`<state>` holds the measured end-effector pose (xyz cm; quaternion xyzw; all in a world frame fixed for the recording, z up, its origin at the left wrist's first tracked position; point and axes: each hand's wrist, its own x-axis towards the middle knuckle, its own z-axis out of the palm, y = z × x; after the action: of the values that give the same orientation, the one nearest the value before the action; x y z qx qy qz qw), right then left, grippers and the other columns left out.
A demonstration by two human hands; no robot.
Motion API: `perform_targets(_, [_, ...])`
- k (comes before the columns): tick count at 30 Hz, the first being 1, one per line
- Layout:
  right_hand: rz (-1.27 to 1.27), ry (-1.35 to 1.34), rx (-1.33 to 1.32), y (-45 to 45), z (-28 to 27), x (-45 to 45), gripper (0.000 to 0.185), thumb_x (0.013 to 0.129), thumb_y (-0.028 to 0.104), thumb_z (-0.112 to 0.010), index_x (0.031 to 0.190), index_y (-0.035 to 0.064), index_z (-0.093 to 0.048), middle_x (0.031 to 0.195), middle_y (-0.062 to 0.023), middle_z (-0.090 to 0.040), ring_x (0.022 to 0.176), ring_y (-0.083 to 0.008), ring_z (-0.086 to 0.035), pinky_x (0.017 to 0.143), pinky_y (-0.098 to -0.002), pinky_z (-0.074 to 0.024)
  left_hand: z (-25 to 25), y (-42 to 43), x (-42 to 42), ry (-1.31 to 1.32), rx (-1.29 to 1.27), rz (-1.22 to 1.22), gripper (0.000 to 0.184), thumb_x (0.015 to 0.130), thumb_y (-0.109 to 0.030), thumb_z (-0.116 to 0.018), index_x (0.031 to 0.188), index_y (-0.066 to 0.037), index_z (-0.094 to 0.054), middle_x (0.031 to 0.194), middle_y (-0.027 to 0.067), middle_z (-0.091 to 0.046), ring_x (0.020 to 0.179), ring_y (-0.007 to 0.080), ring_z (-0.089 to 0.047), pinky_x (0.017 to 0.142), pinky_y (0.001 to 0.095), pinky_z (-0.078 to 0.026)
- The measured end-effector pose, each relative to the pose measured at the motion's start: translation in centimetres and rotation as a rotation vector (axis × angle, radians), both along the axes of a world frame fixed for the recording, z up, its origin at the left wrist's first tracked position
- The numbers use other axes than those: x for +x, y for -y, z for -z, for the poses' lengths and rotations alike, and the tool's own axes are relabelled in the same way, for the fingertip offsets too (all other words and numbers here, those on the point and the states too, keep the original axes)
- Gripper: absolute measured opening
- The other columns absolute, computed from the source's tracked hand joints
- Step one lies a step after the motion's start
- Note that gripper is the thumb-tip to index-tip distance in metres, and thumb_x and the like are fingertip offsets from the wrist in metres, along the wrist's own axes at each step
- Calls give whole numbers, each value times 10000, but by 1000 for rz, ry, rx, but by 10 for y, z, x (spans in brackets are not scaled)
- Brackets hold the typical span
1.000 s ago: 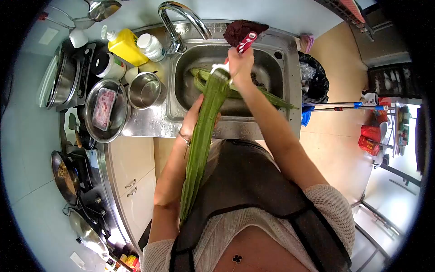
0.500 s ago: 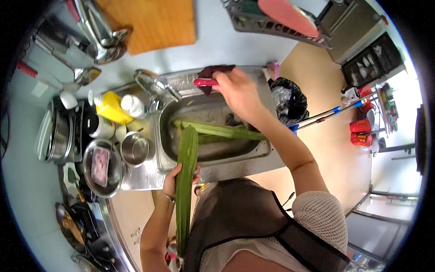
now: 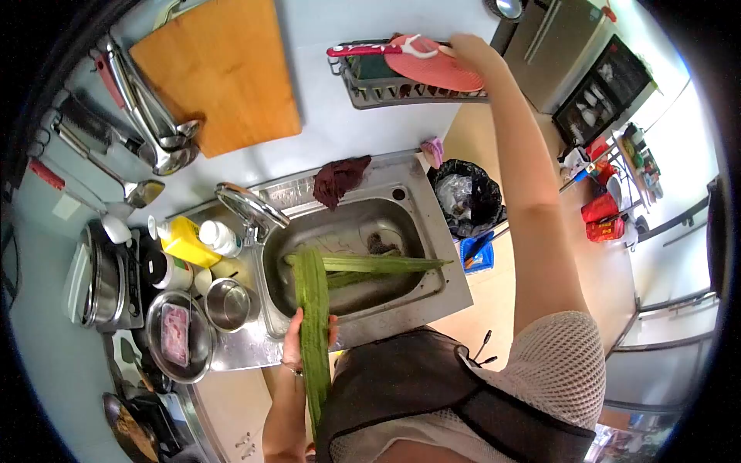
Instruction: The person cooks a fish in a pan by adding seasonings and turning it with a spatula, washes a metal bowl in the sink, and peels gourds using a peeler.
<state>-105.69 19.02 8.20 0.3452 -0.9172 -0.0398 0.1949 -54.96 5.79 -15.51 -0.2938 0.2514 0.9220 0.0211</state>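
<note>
My left hand point(image 3: 292, 338) is wrapped round a long, ridged green luffa gourd point(image 3: 313, 347), held upright over the sink's front edge. More long green gourds point(image 3: 378, 265) lie across the metal sink point(image 3: 444, 285). My right hand point(image 3: 466, 55) is stretched out to the wall rack point(image 3: 367, 99). Its fingertips close at the white forked end of a red-handled peeler point(image 3: 363, 50); the exact grip is partly hidden. Behind the peeler, a pink oval mesh-like piece point(image 3: 436, 71) lies on the rack. A dark red cloth point(image 3: 340, 181) rests on the sink's back rim.
Left of the sink stand the faucet point(image 3: 251, 204), a yellow bottle point(image 3: 189, 241), a steel pot point(image 3: 228, 305) and a bowl point(image 3: 202, 363) with packed meat. A black-lined bin point(image 3: 467, 197) stands to its right. Ladles point(image 3: 171, 154) and a cutting board point(image 3: 224, 77) hang on the wall.
My right hand has moved from above the dark red cloth up and right to the wall rack. The view has shifted, showing more of the rack. My left hand still holds the gourd.
</note>
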Motion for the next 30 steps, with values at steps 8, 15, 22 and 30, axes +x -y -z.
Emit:
perform_targets(8, [97, -455, -323, -72, -21, 0, 235, 756, 218, -535, 784, -2, -611, 713, -162, -614, 696, -271, -614, 604, -368, -467, -5, -5, -10, -12, -61, 6, 534, 781, -450, -399, 1016, 15, -514, 902, 135, -569, 687, 215, -558, 618, 325, -468])
perform_targets(15, [-562, 1266, -668, 6, 99, 310, 103, 732, 87, -617, 813, 29, -591, 730, -54, -596, 665, -106, -557, 595, -213, -447, 6, -5, -23, -56, -23, 21, 634, 821, -567, -268, 1027, -16, -506, 825, 126, -572, 606, 202, -552, 552, 298, -455])
perform_targets(22, [-592, 1965, -655, 35, 198, 364, 87, 764, 104, -582, 778, 20, -567, 638, -29, -565, 483, -61, -488, 419, -194, -363, -7, -13, -2, -63, 30, 18, 565, 883, -483, -215, 978, -20, -523, 751, 122, -577, 600, 223, -576, 533, 298, -484])
perform_targets(30, [-709, 1462, -822, 59, 219, 322, 89, 763, 41, -525, 849, 17, -527, 760, -67, -607, 638, -98, -546, 543, -221, -425, 0, -34, 20, -6, 74, 6, 572, 882, -486, -201, 1111, -23, -449, 898, 160, -561, 563, 205, -541, 489, 291, -447])
